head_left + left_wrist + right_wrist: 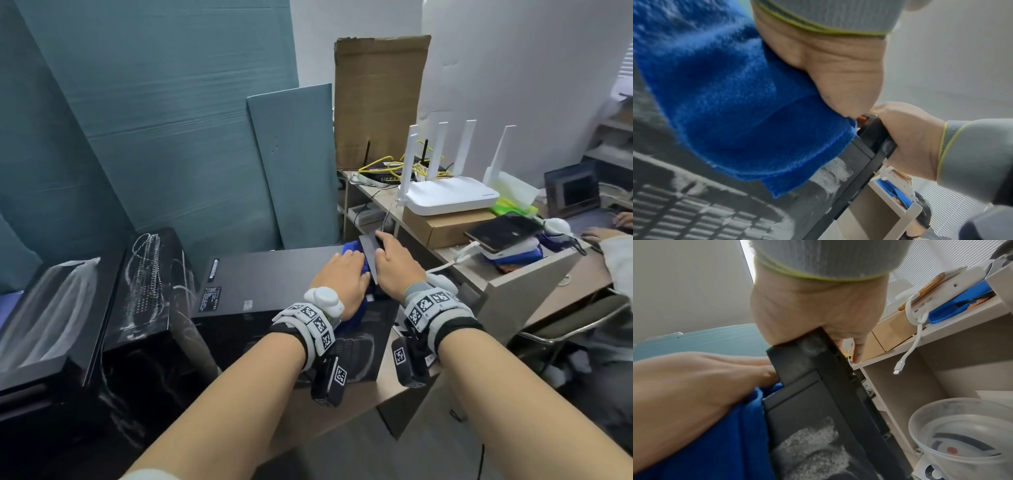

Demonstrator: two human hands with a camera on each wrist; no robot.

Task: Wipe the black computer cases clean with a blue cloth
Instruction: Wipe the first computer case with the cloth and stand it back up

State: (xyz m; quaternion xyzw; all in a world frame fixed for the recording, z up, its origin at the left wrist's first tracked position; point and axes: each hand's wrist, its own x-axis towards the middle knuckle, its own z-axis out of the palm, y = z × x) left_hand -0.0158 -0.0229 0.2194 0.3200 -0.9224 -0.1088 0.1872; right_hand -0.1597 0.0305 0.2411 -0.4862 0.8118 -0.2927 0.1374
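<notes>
A black computer case [267, 281] lies on its side in front of me, its top smeared with pale dust [830, 175]. My left hand [342, 270] lies flat, fingers straight, pressing a blue cloth [354, 250] onto the case near its far right corner. The cloth [731, 97] bunches out under the palm [838, 65]. My right hand [390, 257] grips the case's raised right edge [818, 402], thumb on the inner side and fingers over the outer side. In the right wrist view the right hand [818, 308] clamps that edge beside the left hand [694, 378] and the cloth [725, 434].
Two more dusty black cases [147, 274] [44, 308] stand to the left. Teal panels [171, 137] lean behind. Close on the right is a desk [534, 274] with a white router [448, 195], a box [445, 228] and a phone [503, 231]. Another person's hand [603, 236] rests there. A translucent bucket [966, 434] sits below.
</notes>
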